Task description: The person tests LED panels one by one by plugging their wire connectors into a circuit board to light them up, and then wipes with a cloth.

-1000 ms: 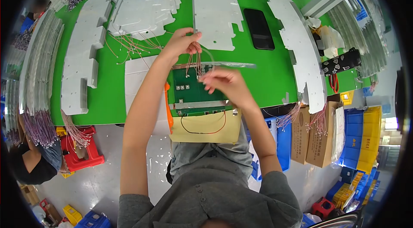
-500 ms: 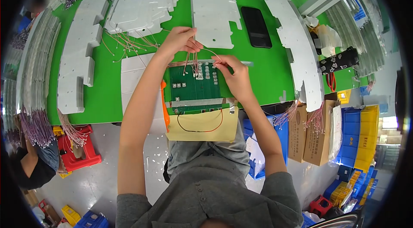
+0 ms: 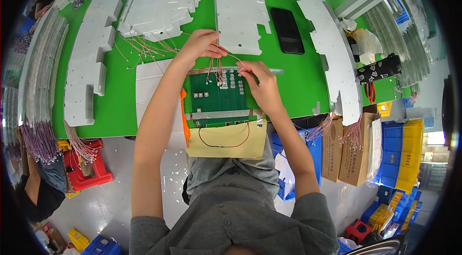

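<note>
A green circuit board (image 3: 219,100) with rows of white sockets lies at the table's front edge. Just beyond its far edge, my left hand (image 3: 204,44) is closed around several thin pinkish wires (image 3: 211,68), whose white-tipped ends hang over the sockets. One wire runs from there across to my right hand (image 3: 257,78), whose thumb and forefinger pinch its end at the board's far right corner. The pinched tip is hidden by the fingers. More loose wires (image 3: 144,47) spread out to the left of my left hand. A black-and-red wire (image 3: 223,146) loops below the board over yellow paper (image 3: 231,139).
White cut-out panels (image 3: 240,12) lie across the green table (image 3: 288,81). A black phone (image 3: 287,31) rests right of the middle panel. An orange tool (image 3: 185,122) sits beside the board. At far left stand stacked panels with purple wires (image 3: 41,142); another person's arm (image 3: 32,178) shows there.
Both hands stay almost where they were, still holding the wires. At the far left, the other person's arm has shifted slightly.
</note>
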Demonstrator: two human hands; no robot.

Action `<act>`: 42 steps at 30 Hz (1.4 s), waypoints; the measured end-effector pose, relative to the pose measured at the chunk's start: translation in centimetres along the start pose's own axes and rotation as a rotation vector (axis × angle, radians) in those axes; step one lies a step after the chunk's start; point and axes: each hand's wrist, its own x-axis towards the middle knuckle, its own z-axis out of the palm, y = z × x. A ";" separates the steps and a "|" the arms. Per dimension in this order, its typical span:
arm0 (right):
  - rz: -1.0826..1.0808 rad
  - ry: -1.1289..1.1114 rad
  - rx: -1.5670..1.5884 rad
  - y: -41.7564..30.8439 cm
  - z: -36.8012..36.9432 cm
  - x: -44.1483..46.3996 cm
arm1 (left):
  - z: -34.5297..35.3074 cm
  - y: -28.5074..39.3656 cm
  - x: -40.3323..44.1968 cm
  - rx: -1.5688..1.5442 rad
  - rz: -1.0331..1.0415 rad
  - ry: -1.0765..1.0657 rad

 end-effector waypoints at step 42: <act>-0.099 0.080 -0.218 -0.2 0.7 -0.8 | -1.8 1.5 -0.3 0.059 -0.088 -0.136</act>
